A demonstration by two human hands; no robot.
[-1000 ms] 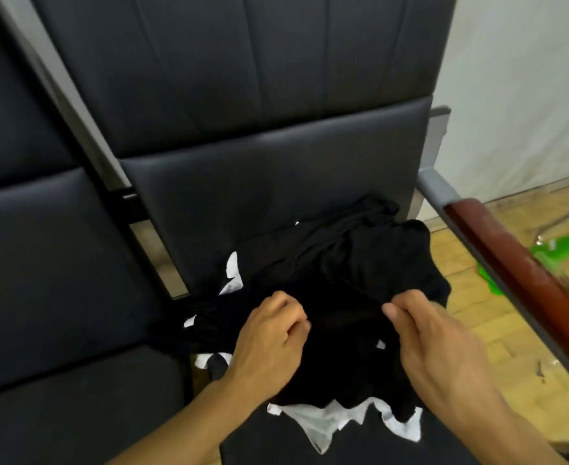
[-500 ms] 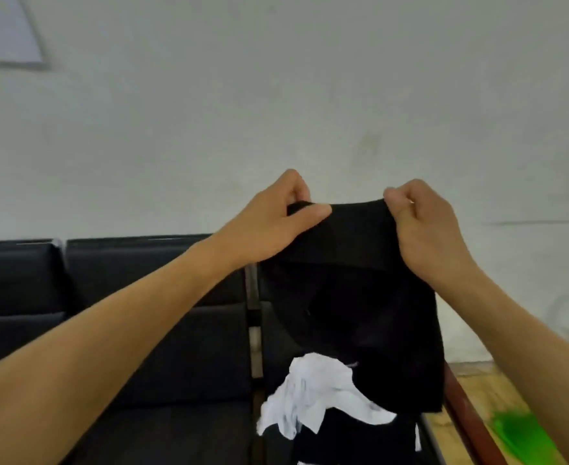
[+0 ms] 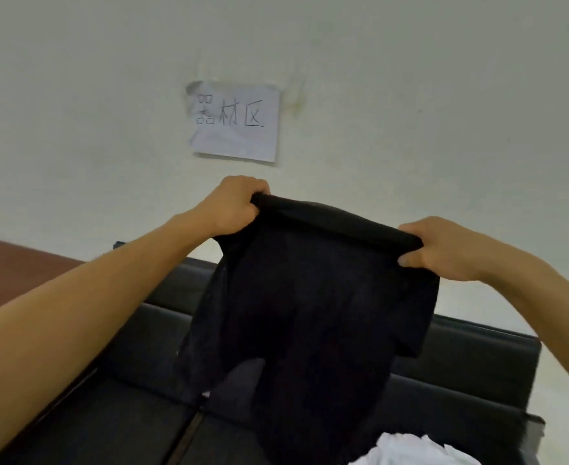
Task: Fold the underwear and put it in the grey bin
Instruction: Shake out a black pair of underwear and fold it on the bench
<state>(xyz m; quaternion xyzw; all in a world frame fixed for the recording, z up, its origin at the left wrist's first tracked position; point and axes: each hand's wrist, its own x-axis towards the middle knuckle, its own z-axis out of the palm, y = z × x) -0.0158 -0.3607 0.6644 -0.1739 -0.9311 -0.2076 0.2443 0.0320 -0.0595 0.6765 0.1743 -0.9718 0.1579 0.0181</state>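
Observation:
A pair of black underwear [image 3: 306, 303] hangs in the air in front of me, stretched out by its waistband. My left hand [image 3: 234, 206] grips the waistband's left end, fingers curled over the fabric. At the right end my right hand [image 3: 444, 248] grips the band the same way. The two leg openings dangle down toward the seats. The grey bin is not in view.
Black padded bench seats [image 3: 115, 417] run below and behind the garment. White cloth [image 3: 410, 451] lies on the seat at the bottom right. A paper sign [image 3: 236, 120] with handwritten characters is stuck on the pale wall. A reddish-brown surface [image 3: 14, 263] shows at the left.
Both hands lifted one black garment off the pile on the seat and raised it. Since half a second ago they have moved apart, stretching the waistband wide.

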